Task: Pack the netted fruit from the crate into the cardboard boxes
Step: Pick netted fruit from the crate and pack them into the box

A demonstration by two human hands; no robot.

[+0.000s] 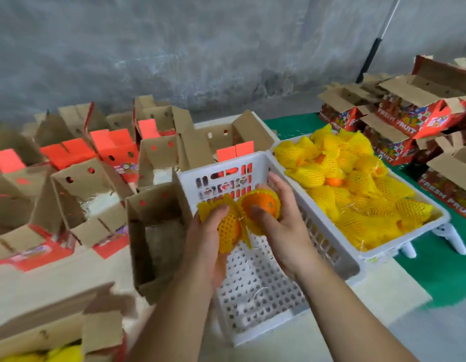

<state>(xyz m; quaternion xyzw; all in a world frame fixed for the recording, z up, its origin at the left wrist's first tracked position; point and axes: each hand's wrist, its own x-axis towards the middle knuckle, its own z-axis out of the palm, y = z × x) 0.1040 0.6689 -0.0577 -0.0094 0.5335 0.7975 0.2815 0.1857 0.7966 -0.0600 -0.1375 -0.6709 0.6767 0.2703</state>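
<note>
Head view: the landmark is the empty white perforated plastic crate (255, 296) at the centre of the frame. Both hands are above its interior, each carrying one fruit. The left hand (213, 236) grips an orange fruit sleeved in yellow foam netting (228, 228); the fingers are curled around it and the thumb lies across the top of the netting. The right hand (276, 218) grips a second orange fruit with its yellow netting pulled partly back (260, 205); the fingers wrap behind it and the thumb presses its front. The two fruits sit just beside each other, and their netting edges touch. Immediately left of the landmark crate stands the open brown cardboard box with raised flaps (158, 231), its opening facing up and pale straw-like padding visible inside. This is the relation that governs the coming move: the box opening lies to the left of and below both fruits, and the left hand is the nearer one. Right of the landmark crate, touching its wall, is a second white plastic crate (399, 249) piled with netted fruit.
</note>
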